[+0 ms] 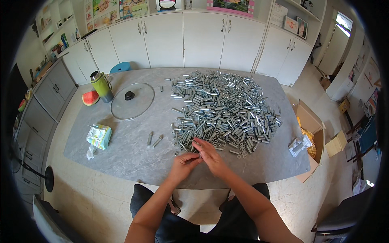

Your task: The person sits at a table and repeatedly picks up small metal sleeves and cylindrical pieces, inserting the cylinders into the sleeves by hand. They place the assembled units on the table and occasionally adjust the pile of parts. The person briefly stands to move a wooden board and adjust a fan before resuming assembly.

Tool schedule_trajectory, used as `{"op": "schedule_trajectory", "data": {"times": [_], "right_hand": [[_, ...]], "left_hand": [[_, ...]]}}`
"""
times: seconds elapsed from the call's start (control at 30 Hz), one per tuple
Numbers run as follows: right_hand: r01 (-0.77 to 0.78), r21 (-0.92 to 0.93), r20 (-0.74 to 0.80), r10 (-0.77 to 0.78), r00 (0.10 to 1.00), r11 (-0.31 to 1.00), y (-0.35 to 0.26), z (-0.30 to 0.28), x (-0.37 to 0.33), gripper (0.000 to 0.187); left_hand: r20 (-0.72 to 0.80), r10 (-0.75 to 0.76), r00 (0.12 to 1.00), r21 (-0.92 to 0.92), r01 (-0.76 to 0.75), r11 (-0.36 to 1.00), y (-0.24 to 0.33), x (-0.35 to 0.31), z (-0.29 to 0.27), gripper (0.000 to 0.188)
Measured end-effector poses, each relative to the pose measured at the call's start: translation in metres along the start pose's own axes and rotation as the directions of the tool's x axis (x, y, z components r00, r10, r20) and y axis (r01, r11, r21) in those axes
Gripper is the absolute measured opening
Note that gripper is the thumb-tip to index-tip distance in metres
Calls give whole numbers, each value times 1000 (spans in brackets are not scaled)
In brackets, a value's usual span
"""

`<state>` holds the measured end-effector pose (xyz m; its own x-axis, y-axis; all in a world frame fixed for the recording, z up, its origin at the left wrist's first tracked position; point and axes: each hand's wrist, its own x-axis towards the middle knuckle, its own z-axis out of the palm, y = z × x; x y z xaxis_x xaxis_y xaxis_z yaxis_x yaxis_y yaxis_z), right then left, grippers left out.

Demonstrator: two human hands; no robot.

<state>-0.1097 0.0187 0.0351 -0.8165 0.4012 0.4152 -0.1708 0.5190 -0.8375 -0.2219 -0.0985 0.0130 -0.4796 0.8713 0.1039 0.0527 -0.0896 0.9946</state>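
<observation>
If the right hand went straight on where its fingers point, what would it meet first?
The right hand would likely meet the near left part of the pile of metal parts first, unless it passes above; depth is unclear.

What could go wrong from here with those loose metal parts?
The pile spreads close to the far edge of the table, so loose pieces might roll off. Small rings lie near the right hand, which could scatter them. Two bolts lie left of the left hand, where it might knock them.
</observation>
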Motion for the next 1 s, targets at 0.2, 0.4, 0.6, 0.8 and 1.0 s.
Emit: {"op": "schedule_trajectory", "data": {"times": [0.2,0.4,0.6,0.8,1.0], "right_hand": [[-257,292,-215,325,921,921,12,-31,-7,25],[-420,-416,34,476,879,806,4,-55,-35,22],[-331,-548,4,399,917,768,4,-40,-46,20],[-345,-563,-26,401,916,751,-2,-36,-45,19],[-387,-495,-100,392,915,778,6,-24,-52,18]], "left_hand": [[-48,-10,999,-265,-3,964,5,4,-1,41],[-83,17,996,-240,-37,970,-2,4,-9,39],[-176,-41,984,-353,-24,935,-5,-2,-12,25],[-293,-157,943,-372,39,927,-4,-18,-21,23],[-344,-275,898,-430,110,896,0,-43,-32,19]]}}
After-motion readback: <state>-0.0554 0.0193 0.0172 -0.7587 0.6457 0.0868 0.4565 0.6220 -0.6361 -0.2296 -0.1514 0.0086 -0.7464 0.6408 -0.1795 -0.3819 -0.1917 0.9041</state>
